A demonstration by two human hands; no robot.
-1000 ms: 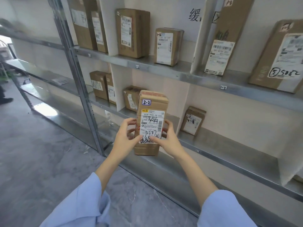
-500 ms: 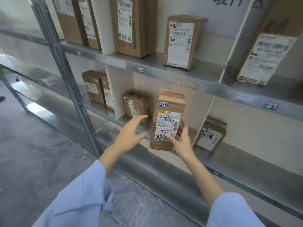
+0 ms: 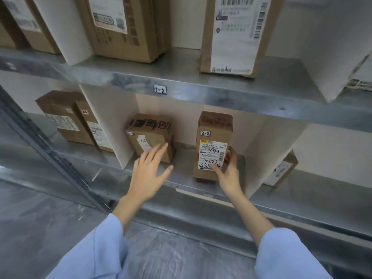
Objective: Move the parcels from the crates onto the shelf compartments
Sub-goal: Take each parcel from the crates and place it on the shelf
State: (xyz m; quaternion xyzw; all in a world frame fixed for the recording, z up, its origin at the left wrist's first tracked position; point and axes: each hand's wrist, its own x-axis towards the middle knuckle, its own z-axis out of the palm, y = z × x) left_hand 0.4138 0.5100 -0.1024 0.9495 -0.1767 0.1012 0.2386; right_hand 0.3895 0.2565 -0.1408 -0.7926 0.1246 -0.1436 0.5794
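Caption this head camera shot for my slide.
Right hand holds the 2-2 parcel upright on the shelf, left hand open nearby.

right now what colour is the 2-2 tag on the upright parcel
The 2-2 tag is white with black writing; head view.

The right hand [image 3: 228, 174] grips the lower right side of an upright parcel [image 3: 215, 123] tagged 2-2, thumb on its label. The parcel stands on the shelf [image 3: 183, 158]. To its left the left hand [image 3: 148, 174] hovers with fingers spread, and a squat box [image 3: 149, 135] sits just beyond its fingertips.
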